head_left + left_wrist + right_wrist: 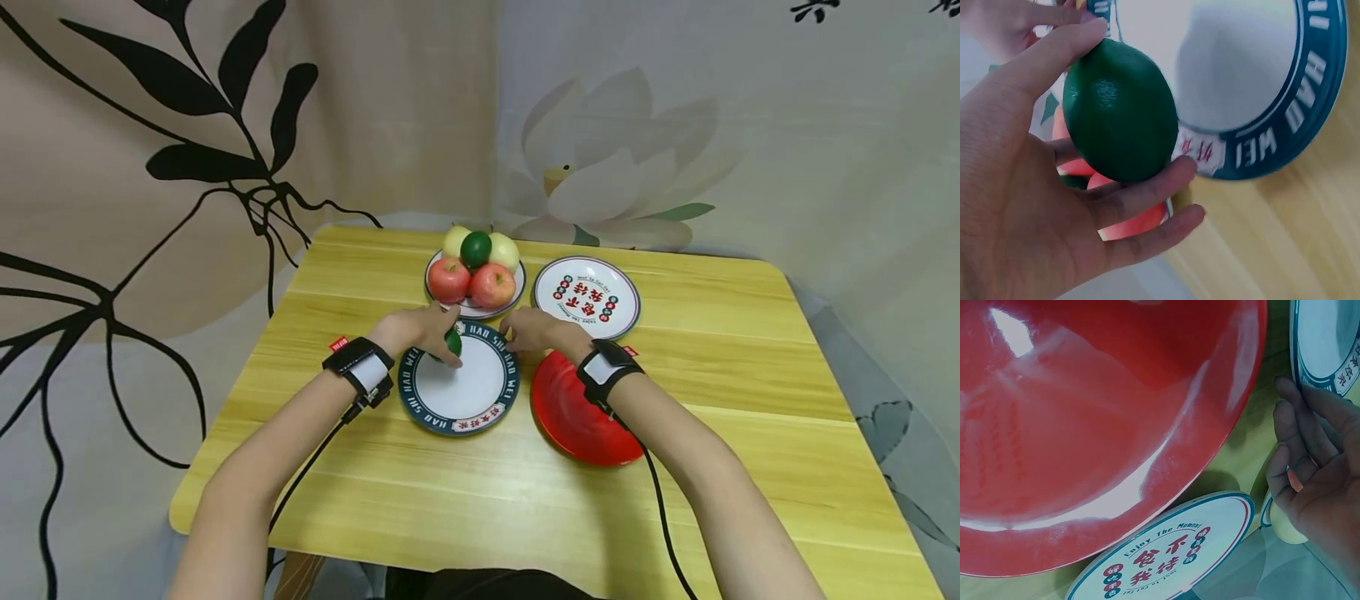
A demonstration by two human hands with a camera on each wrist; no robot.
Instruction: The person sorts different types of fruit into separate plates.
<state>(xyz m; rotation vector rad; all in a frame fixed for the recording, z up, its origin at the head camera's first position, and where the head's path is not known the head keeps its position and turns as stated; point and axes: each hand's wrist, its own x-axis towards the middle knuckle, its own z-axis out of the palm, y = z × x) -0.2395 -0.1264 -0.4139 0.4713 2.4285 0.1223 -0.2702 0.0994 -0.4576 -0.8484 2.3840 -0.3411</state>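
Lime (1122,112) in left hand (426,327), thumb and fingers round it, over blue plate (459,398). Smooth skin; if fingers go loose, could slip out and roll off plate. Right hand (536,327) has bent fingers at plate's edge; cannot tell if they pinch. Hard push there could bump red plate (573,421). Farther, apples (448,280) sit near left hand; knock could make top lime (476,249) tumble.
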